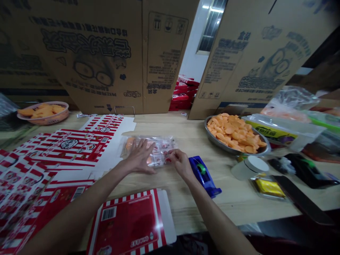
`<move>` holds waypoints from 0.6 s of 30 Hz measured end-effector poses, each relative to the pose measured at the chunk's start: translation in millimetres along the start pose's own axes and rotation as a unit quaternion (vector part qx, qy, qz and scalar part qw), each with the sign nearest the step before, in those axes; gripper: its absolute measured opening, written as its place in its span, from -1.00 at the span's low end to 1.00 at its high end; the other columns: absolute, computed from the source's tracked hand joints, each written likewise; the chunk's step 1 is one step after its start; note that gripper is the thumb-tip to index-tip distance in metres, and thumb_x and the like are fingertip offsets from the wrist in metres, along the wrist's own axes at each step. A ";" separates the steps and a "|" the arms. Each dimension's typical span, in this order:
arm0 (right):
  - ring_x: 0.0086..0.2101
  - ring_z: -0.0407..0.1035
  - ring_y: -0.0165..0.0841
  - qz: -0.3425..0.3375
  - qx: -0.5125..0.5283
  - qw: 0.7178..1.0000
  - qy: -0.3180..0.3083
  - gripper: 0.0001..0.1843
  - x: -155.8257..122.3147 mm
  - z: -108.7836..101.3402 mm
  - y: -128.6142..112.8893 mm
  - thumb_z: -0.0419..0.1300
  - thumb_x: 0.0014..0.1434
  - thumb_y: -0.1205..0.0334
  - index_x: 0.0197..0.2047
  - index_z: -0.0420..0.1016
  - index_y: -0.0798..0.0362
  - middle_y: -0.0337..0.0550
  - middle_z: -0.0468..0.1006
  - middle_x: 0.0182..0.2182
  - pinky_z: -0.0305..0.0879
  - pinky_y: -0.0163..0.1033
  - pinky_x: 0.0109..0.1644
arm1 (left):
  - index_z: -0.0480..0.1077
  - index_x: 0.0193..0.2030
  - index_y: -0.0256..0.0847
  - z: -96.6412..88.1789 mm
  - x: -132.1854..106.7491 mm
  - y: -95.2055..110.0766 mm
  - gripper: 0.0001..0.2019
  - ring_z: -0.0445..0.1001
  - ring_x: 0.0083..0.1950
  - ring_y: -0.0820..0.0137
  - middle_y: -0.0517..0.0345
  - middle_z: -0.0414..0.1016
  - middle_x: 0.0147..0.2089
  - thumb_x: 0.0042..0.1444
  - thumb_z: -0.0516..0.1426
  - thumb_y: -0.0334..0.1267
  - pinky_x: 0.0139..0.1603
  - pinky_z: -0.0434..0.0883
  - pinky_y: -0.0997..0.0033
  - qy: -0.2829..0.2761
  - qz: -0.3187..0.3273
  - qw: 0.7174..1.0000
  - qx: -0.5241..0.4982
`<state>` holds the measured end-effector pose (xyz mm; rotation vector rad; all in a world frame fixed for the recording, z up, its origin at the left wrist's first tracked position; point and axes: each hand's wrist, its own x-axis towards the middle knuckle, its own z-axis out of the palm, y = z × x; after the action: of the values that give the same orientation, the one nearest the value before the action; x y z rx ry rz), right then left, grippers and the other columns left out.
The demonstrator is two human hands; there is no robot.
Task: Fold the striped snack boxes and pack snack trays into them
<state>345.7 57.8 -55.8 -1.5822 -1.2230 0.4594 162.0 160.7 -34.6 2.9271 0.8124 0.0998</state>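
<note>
A clear plastic tray [156,146] with orange pieces and small printed sachets lies flat on the table in front of me. My left hand [140,156] rests over its left part, fingers spread. At its right end my right hand [180,161] has its fingers pinched together by a small sachet; the fingertips hide whether they grip it. Just right of that hand stands a blue tape dispenser [204,177] with a green roll. Nearer to me lies a red and white striped carton [130,223], flat on the table.
Striped flat cartons [71,141] are spread on the left. A metal bowl of orange chips [233,132] stands at right, a pink basket [53,118] at far left. A white jar [251,167] and a yellow packet [269,186] lie at right. Large cardboard sheets [106,53] rise behind.
</note>
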 end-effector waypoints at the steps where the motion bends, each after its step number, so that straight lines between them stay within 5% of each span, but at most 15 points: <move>1: -0.47 0.32 -0.35 0.006 -0.002 1.000 0.000 -0.82 -5.7 1.7 2.0 0.11 0.01 0.20 -0.58 0.30 0.04 -0.19 0.47 -0.51 0.21 -0.29 -0.37 | 0.05 0.31 -0.17 0.4 -0.6 0.2 0.08 -0.04 0.33 -0.19 -0.31 0.09 0.29 -0.35 0.21 0.33 0.26 -0.23 -0.31 0.001 0.000 1.000 0.003; 7: -0.51 0.32 -0.36 0.054 -0.029 0.997 -0.039 -0.80 -54.2 -11.5 9.7 0.12 0.03 0.25 -0.60 0.32 0.05 -0.21 0.47 -0.57 0.17 -0.31 -0.45 | 0.30 0.11 -0.11 21.1 -32.9 20.5 -0.31 0.18 0.19 -0.04 -0.12 0.32 0.06 -0.10 0.15 0.26 0.27 -0.20 -0.31 0.054 0.117 0.991 -0.021; 10: -0.51 0.34 -0.35 0.073 -0.001 0.996 -0.053 -0.81 -60.0 -19.1 7.5 0.13 0.04 0.21 -0.57 0.35 0.05 -0.19 0.49 -0.56 0.20 -0.31 -0.45 | 0.33 0.06 -0.15 29.8 -32.3 22.0 -0.49 0.18 0.22 0.05 -0.09 0.36 0.02 0.11 0.04 0.16 0.31 -0.15 -0.19 0.083 0.115 0.989 -0.041; 14: -0.44 0.39 -0.33 0.030 0.019 0.999 0.021 -0.81 -20.8 -18.6 0.4 0.10 0.06 0.17 -0.53 0.35 0.04 -0.16 0.53 -0.48 0.29 -0.28 -0.37 | 0.21 0.19 -0.26 25.9 6.4 17.3 -0.47 -0.08 0.38 -0.03 -0.24 0.15 0.28 0.19 -0.02 0.04 0.32 -0.10 -0.13 0.133 -0.011 0.991 -0.031; 18: -0.44 0.37 -0.35 -0.008 -0.019 0.993 0.115 -0.86 41.2 -6.7 4.3 0.07 0.02 0.21 -0.51 0.34 0.05 -0.16 0.50 -0.51 0.28 -0.28 -0.33 | 0.09 0.28 -0.29 18.5 43.7 14.4 -0.21 -0.24 0.41 -0.17 -0.35 -0.10 0.40 0.01 0.12 0.16 0.30 -0.13 -0.22 0.040 -0.077 0.995 -0.043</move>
<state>369.7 90.6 -45.7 -1.6077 -1.0738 0.2364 208.4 169.5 -49.7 2.7850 1.0160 0.2330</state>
